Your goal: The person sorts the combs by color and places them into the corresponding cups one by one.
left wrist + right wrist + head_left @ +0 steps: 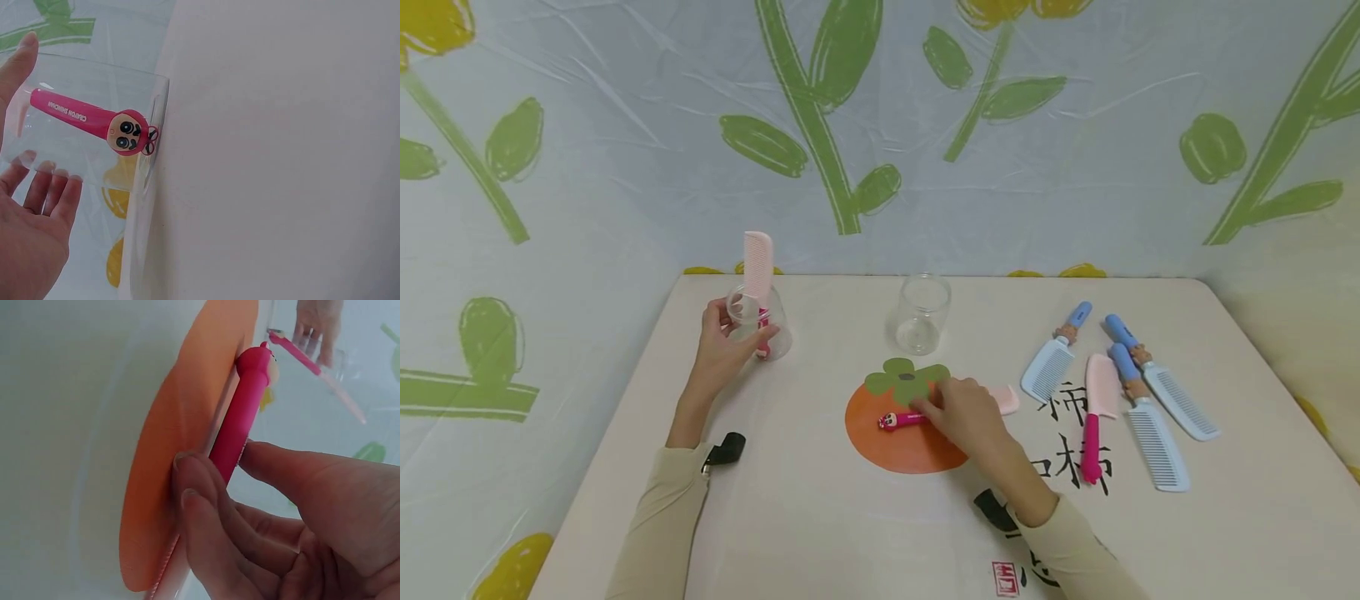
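Note:
At the back left, my left hand [721, 354] grips a clear jar [781, 335], thumb on one side and fingers on the other. A pink comb [758, 262] stands in it, teeth up; its magenta handle [81, 115] with a character face rests near the bottom. My right hand [972, 418] pinches the magenta handle of another pink comb [240, 425] between thumb and fingers, over the orange persimmon print. That comb's pale blade [1006, 399] shows beyond the hand, partly hidden by it. A second clear jar [922, 317] stands at the back middle, with nothing in it.
On the right lie several light blue combs [1159, 446] with bear figures, around one more pink comb [1102, 387]. Black characters and an orange persimmon [868, 429] are printed on the pale tabletop [805, 517]. A flowered sheet [655, 167] hangs behind the table.

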### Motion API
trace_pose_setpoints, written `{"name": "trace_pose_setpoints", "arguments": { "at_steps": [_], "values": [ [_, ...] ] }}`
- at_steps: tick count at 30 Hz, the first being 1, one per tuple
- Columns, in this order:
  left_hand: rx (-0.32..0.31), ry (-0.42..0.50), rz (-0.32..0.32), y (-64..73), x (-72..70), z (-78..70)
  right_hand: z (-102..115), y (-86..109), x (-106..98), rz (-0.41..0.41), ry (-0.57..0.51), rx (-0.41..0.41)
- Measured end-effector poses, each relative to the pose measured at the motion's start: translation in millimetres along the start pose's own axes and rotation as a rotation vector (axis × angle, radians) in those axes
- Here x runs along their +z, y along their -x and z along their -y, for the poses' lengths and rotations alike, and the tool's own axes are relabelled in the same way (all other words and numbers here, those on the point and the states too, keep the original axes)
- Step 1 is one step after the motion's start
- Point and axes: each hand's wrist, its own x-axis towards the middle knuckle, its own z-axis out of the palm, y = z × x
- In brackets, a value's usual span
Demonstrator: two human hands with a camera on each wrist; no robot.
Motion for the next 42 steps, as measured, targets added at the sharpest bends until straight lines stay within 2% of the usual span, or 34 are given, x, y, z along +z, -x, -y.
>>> {"name": "trace_pose_setpoints", "arguments": {
  "at_steps": [10, 17, 26, 29, 35, 42],
  "values": [
    [0.027, 0.004, -0.003, 2.5, -2.1, 0.5, -3, 3.4, -18, 0.068, 0.03, 0.067],
    [0.033, -0.002, -0.005, 2.6, -3.4, 1.3, -13, 5.8, -34, 0.106, -0.049, 0.091],
    [0.04, 0.001, -0.008, 2.2, -2.5, 0.4, -23, 1.2, -52, 0.105, -0.093, 0.185],
    [0.041, -0.004, -0.012, 1.2, -1.4, -0.1, -28, -0.3, -59, 0.07, -0.089, 0.186],
    [0.04, -0.024, -0.016, -0.1, 0.5, 0.7, -35, -1.4, -73, -0.072, -0.075, 0.103],
    [0.051, -0.011, -0.019, 0.6, 0.7, 0.8, -37, -5.8, -85, -0.17, -0.112, 0.123]
  ]
}}
